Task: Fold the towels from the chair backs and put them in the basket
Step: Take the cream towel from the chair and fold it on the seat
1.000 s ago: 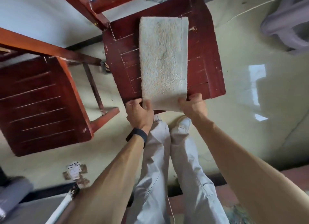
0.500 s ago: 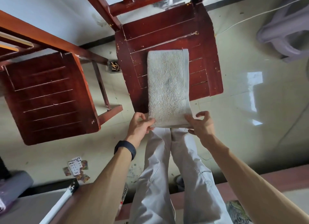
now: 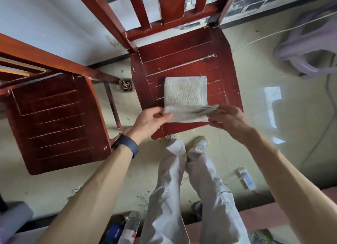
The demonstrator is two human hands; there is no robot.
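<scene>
A pale grey towel (image 3: 185,90) lies on the seat of a dark red wooden chair (image 3: 182,56). Its far half rests flat on the seat. The near end is lifted and blurred, held up between both hands over the seat's front edge. My left hand (image 3: 150,120) pinches the near left corner. My right hand (image 3: 228,120) pinches the near right corner. No basket is in view.
A second red chair (image 3: 54,121) stands to the left. A small ashtray with butts (image 3: 126,85) sits on the floor between the chairs. A lilac plastic stool (image 3: 310,48) is at right. A power strip (image 3: 246,178) lies by my feet, bottles (image 3: 130,227) near the bottom.
The towel lay full length over the seat's front edge. Both hands have lifted its near end up and away from me, so it is folding over the far half.
</scene>
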